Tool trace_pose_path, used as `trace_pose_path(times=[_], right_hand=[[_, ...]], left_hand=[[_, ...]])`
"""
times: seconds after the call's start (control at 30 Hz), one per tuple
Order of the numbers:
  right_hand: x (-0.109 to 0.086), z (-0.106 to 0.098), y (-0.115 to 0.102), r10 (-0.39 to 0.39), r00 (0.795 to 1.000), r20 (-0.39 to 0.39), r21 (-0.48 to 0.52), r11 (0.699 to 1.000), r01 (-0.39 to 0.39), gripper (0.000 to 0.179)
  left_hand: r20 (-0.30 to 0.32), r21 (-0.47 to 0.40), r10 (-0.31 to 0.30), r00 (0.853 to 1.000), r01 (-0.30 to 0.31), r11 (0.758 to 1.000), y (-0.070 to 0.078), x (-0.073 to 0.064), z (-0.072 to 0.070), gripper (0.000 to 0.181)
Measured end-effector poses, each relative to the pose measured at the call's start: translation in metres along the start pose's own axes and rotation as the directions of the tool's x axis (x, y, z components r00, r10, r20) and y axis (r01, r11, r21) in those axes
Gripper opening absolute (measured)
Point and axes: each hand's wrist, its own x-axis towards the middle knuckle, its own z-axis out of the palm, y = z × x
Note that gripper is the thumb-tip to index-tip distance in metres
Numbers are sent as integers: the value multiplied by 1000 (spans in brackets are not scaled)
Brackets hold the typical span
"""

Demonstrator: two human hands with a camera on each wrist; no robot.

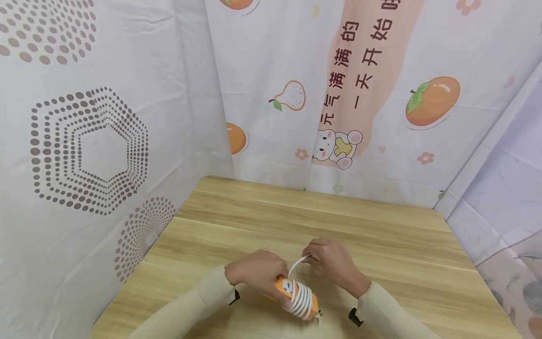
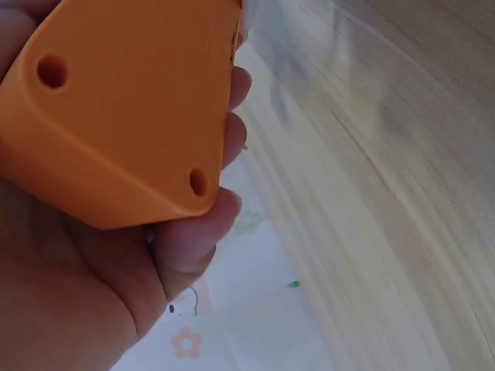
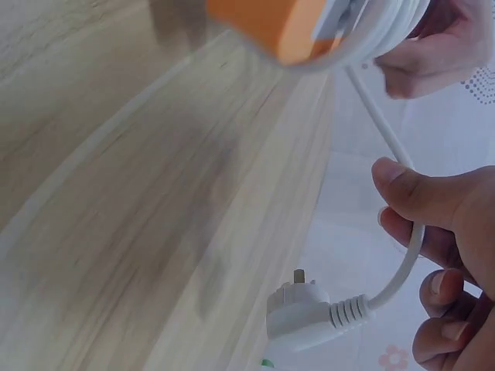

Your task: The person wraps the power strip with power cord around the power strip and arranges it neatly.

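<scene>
My left hand [image 1: 259, 272] grips an orange power strip [image 1: 314, 308] above the wooden table. White cord [image 1: 301, 301] is wound in several turns around the strip's body. From the left wrist, the strip's plain orange face [image 2: 139, 108] shows two round holes, with fingertips along its edge. My right hand [image 1: 334, 267] pinches the free end of the cord between thumb and fingers. In the right wrist view, a white plug [image 3: 300, 315] hangs from that end, just beyond the pinching fingers, and the cord [image 3: 379, 116] runs from them back to the wound turns.
The wood-grain table [image 1: 338, 221] spreads out beneath both hands. Behind it hangs a white curtain [image 1: 271, 141] printed with fruit and lettering. Another curtain [image 1: 169, 141] with dotted patterns closes off the left side, and a pale patterned sheet [image 1: 504, 207] stands on the right.
</scene>
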Motion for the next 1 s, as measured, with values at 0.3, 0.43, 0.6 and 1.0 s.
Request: trace_pose_path(times=[0.3,0.43,0.6,1.0], right_hand=[[3,-5,-5,-18,999,-50,7,1000,19,18],[4,-7,-8,-19,998,-63,3,1000,20,19],[4,-7,-13,-12,999,-45,-7,1000,11,19],[10,-12,-22,9,999,-34,17,1000,-8,14]], left_hand=[[-71,-106,-219,973,211,972,-4,7,13,48],[-105,-102,-296,949,286,953,-6,10,18,57],[-125,-111,-308,943,295,949,-9,13,22,62],[-264,-198,-381,886,337,920,-12,15,21,45]])
